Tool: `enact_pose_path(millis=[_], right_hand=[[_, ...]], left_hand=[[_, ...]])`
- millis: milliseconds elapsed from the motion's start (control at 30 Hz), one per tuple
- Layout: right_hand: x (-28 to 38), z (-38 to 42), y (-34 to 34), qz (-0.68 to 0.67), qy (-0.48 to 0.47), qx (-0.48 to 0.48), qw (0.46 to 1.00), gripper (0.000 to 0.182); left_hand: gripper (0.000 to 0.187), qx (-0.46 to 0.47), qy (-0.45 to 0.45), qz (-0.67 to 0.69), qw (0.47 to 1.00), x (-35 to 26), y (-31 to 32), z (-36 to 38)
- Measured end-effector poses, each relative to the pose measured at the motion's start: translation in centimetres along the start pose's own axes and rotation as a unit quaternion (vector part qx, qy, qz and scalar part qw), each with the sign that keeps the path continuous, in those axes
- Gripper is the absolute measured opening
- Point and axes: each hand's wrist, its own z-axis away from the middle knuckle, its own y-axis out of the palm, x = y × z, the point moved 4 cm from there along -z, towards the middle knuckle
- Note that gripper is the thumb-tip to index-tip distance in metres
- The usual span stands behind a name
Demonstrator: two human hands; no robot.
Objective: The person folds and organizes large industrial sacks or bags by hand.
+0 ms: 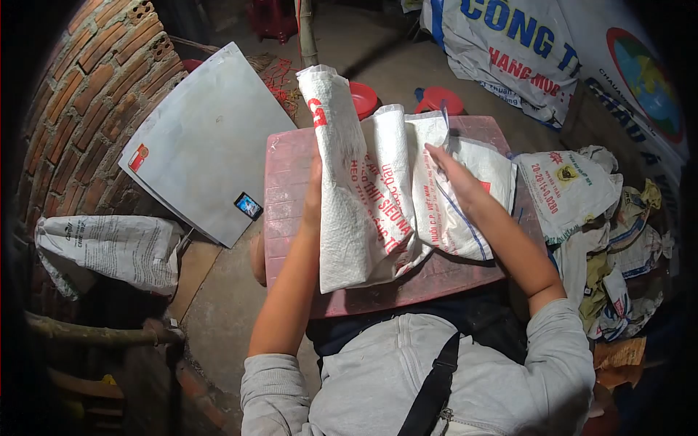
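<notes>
A white woven sack [371, 211] with red print lies partly folded over a pink plastic table [291, 167]. Its left part stands raised in a tall fold. My left hand [315, 174] is against the outer left side of that fold, its fingers hidden behind the sack. My right hand [458, 174] rests over the right part of the sack, fingers stretched out and pointing up and left. Under and beside it lies more white sack material [480, 163] with a blue stripe.
A grey-white board [203, 138] with a phone [248, 206] on it leans at left by the brick wall [94, 94]. Another sack [123, 251] hangs lower left. Piled sacks [574, 189] lie at right. Red stools [440, 99] stand behind the table.
</notes>
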Motion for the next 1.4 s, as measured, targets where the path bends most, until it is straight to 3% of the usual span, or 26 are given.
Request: enact_pose_path(millis=[33,133,167,200,233,267,300,367,467,500,567,633,767,833,900,1100,1167,1233,1300,1333,1400], right_hand=[[0.7,-0.4,-0.1,-0.001,-0.001,0.0,1.0,0.053],[4.8,-1.1,-0.2,0.197,-0.223,-0.015,0.955,0.042],[5.0,-1.5,0.1,0.195,-0.223,-0.015,0.955,0.042],[6.2,-0.9,0.3,0.375,-0.368,-0.144,0.838,0.039],[6.9,0.0,1.1,0.525,-0.482,-0.26,0.651,0.036],[6.3,-0.8,1.3,0.49,-0.497,-0.208,0.685,0.035],[5.3,-1.9,1.7,0.398,-0.454,-0.114,0.789,0.036],[1.8,-3.3,2.6,0.237,-0.344,-0.001,0.909,0.042],[-1.0,-4.9,3.5,0.271,-0.284,0.057,0.918,0.062],[-0.9,-4.8,3.3,0.271,-0.284,0.056,0.918,0.062],[0.5,-2.9,4.2,0.155,-0.231,0.077,0.957,0.071],[0.5,-2.7,4.3,0.177,-0.231,0.086,0.953,0.078],[-2.2,-5.0,3.6,0.043,-0.136,0.141,0.98,0.085],[-2.6,-5.2,3.5,0.023,-0.131,0.156,0.979,0.086],[-2.7,-5.0,3.7,-0.02,-0.122,0.181,0.976,0.087],[-1.9,-3.2,4.8,-0.126,-0.107,0.239,0.957,0.09],[-1.8,-2.1,5.4,-0.153,-0.148,0.242,0.947,0.094],[-1.2,-1.0,5.4,-0.134,-0.151,0.206,0.957,0.085],[1.5,1.6,6.5,0.013,-0.172,0.133,0.976,0.076],[1.7,1.5,6.4,0.012,-0.169,0.131,0.977,0.063],[1.3,1.0,6.2,0.01,-0.143,0.129,0.981,0.061]], left_hand=[[0.072,0.001,0.0,-0.001,1.0,-0.3,0.2,0.1],[0.077,0.001,0.014,0.006,1.0,-0.8,0.6,0.6],[0.078,-0.001,0.005,-0.003,1.0,-0.9,0.6,0.7],[0.078,-0.003,-0.002,-0.013,1.0,-0.8,0.6,0.7],[0.078,-0.002,-0.003,-0.014,1.0,-0.7,0.7,0.5],[0.078,-0.01,-0.005,-0.054,0.998,-0.4,0.6,0.3],[0.078,-0.018,-0.008,-0.095,0.995,-0.3,0.4,0.1],[0.075,-0.017,-0.026,-0.131,0.991,0.3,-0.1,0.1],[0.068,-0.013,0.039,-0.294,0.955,1.1,-0.6,-0.2],[0.068,-0.012,0.038,-0.293,0.955,1.6,-0.7,-0.2],[0.068,-0.038,0.037,-0.293,0.955,1.6,-0.1,0.0],[0.069,-0.016,0.076,-0.371,0.925,1.0,0.9,0.2],[0.077,-0.044,0.067,-0.407,0.91,3.0,2.0,0.0],[0.082,-0.071,0.016,-0.508,0.858,3.5,2.5,0.5],[0.081,-0.06,-0.001,-0.473,0.879,3.7,3.0,0.5],[0.086,-0.083,-0.005,-0.511,0.855,3.3,3.1,0.7],[0.088,-0.099,-0.026,-0.542,0.834,3.1,3.1,0.8],[0.093,-0.108,-0.02,-0.503,0.857,3.6,2.1,0.9],[0.099,-0.116,-0.016,-0.464,0.878,4.3,0.8,0.9],[0.099,-0.12,-0.011,-0.427,0.896,4.4,0.5,0.8],[0.099,-0.124,-0.005,-0.389,0.913,4.6,0.1,0.9]])
